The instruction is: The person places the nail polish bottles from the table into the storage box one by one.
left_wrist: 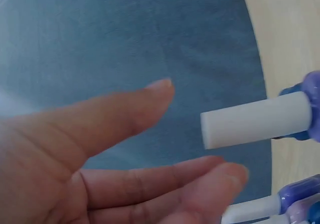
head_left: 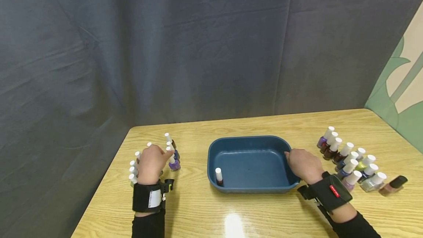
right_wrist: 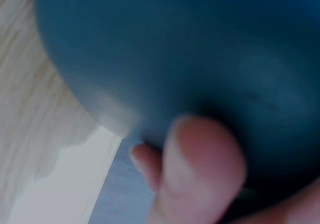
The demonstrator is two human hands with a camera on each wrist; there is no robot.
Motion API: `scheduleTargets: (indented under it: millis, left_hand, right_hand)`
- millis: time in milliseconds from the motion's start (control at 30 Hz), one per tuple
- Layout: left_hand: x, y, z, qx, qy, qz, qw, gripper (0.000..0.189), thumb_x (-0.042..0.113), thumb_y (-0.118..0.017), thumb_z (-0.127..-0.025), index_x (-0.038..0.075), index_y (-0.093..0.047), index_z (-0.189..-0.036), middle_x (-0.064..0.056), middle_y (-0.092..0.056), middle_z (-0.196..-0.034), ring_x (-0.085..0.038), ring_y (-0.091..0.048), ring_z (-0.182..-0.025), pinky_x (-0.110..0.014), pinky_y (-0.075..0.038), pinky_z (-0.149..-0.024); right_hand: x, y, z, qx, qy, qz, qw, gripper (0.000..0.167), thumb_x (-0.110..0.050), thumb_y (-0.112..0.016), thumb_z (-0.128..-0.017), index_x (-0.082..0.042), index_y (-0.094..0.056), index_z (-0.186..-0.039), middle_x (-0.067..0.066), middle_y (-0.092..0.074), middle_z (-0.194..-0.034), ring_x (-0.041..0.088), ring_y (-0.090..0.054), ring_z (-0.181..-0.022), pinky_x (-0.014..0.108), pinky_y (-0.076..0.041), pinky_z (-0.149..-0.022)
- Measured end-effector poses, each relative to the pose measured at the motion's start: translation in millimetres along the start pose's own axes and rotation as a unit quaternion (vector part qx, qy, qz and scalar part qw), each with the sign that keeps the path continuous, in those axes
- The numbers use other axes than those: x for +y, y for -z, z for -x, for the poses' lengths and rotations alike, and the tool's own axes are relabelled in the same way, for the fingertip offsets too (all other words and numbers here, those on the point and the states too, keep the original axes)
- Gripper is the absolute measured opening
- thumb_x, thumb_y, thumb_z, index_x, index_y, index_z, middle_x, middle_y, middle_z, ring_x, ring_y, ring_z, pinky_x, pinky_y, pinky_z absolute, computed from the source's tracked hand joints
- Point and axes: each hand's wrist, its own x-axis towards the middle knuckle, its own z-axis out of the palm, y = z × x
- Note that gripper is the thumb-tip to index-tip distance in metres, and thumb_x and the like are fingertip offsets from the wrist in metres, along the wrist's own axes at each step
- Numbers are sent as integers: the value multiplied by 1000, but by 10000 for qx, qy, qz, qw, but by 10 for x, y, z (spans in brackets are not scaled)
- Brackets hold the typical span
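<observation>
My left hand (head_left: 152, 161) is over the bottles on the left, thumb and fingers apart. In the left wrist view, the white cap (left_wrist: 257, 120) of a purple nail polish bottle (head_left: 174, 165) stands just beyond the fingertips, with a gap between them. My right hand (head_left: 304, 164) grips the right rim of a blue plastic basin (head_left: 249, 190); part of its fingers is hidden. The right wrist view has the thumb (right_wrist: 202, 169) close against the basin wall. A dark nail polish bottle with a white cap (head_left: 219, 175) stands inside the basin at its front left corner.
Several white-capped nail polish bottles (head_left: 337, 149) stand in rows on the right of the wooden table (head_left: 205, 216). A black-capped bottle (head_left: 393, 186) is at their near end. More bottles (head_left: 133, 178) stand beside the left hand. A grey curtain (head_left: 211, 54) hangs behind.
</observation>
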Motion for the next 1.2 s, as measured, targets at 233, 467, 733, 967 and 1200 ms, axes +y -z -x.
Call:
scheduleTargets:
  millis: [233, 467, 733, 967, 1200]
  left_hand:
    - [-25, -134, -71, -99, -139, -123, 9998, 52, 26, -69, -79, 13, -31, -47, 6, -23, -48, -8, -24, -44, -22, -20, -43]
    - [-35, -193, -99, -1, -176, -156, 9997, 51, 25, -70, -79, 13, -31, -49, 6, -24, -49, -10, -27, -45, -23, -22, -43]
    - [-15, -216, -99, 17, -163, -339, 9993, 49, 25, -70, -79, 13, -34, -48, 4, -27, -47, -12, -32, -44, -24, -25, -42]
    - [3, -215, -96, 71, -123, -434, 9990, 38, 24, -70, -80, 5, -50, -53, -1, -40, -49, -17, -43, -46, -27, -31, -43]
    - [16, -203, -92, 74, -175, -460, 9988, 32, 22, -70, -79, 0, -59, -59, -5, -50, -52, -19, -49, -48, -30, -35, -45]
  right_hand:
    - [-4, 0, 2, 12, -1, 4, 10000, 44, -21, -38, -97, -6, -51, -58, 4, -43, -56, 17, -48, -50, 28, -33, -44]
    - [-6, -5, 3, 33, 34, 28, 10000, 45, -20, -38, -97, -7, -49, -56, 3, -42, -55, 17, -48, -50, 27, -32, -44]
    - [4, -15, 2, 68, 71, -33, 9999, 45, -20, -38, -97, -7, -49, -56, 3, -43, -54, 17, -48, -49, 27, -32, -44]
    - [11, -17, 1, 76, 136, -43, 9999, 45, -19, -38, -97, -7, -49, -56, 4, -44, -53, 16, -48, -48, 27, -32, -44]
    - [15, -22, -9, 41, 109, -17, 9999, 45, -20, -37, -98, -7, -49, -57, 3, -44, -54, 16, -47, -48, 27, -32, -44]
